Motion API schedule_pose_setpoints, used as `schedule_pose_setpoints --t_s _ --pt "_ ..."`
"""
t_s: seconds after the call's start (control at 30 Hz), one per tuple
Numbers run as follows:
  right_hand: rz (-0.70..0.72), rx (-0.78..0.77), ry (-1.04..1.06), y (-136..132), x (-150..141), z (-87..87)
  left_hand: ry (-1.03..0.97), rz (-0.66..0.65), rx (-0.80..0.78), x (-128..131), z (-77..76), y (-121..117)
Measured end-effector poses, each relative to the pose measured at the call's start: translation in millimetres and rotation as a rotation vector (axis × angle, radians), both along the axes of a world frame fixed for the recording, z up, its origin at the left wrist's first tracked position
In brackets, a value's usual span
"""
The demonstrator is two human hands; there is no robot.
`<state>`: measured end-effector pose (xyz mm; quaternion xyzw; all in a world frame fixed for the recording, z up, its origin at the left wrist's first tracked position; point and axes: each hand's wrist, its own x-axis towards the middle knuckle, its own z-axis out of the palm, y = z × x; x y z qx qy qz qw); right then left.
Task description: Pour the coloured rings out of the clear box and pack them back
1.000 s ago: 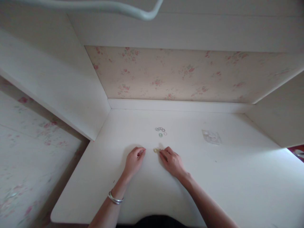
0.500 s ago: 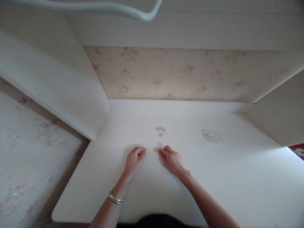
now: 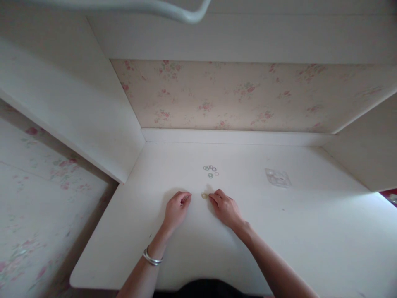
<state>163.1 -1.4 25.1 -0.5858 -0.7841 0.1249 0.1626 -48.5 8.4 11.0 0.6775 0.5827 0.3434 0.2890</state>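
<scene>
Well inside desk edges point(image 3: 99, 223), right hand point(image 3: 223, 208) touches yellow ring point(image 3: 204, 195); left hand point(image 3: 176, 209) — apart.

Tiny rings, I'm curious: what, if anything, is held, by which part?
The right hand meets the yellowish rings at their right, grip unclear; left hand, nothing visible.

- Single head-worn view — above the desk point(image 3: 310, 240), facing forward and down.
- Set well back: left hand point(image 3: 176, 210) and right hand point(image 3: 226, 210) look small, below mid-frame.
- Wide reach — desk below, flowered wallpaper point(image 3: 229, 95) ahead, side panel point(image 3: 71, 99) at left.
</scene>
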Motion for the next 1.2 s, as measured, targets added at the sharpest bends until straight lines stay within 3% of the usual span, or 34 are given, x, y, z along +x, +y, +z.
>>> schedule_pose_setpoints --t_s 0.27,0.4,0.53,0.73,1.2 --pt "-0.009 0.029 0.122 -1.8 4.6 1.5 0.025 -0.001 -0.003 -0.2 0.8 -0.2" --pt "-0.137 0.068 0.179 16.3 13.5 -2.7 0.017 0.002 0.002 -0.9 -1.2 -0.2" --pt "-0.241 0.048 0.07 49.1 25.6 -7.0 0.007 -0.001 0.013 -1.6 -0.6 -0.3" --pt "-0.223 -0.033 -0.132 76.5 35.2 -6.2 -0.001 0.001 0.005 -1.9 3.0 -0.7" --pt "-0.166 0.001 -0.18 37.6 48.0 -7.2 0.037 -0.009 0.014 -0.6 2.1 -0.6"
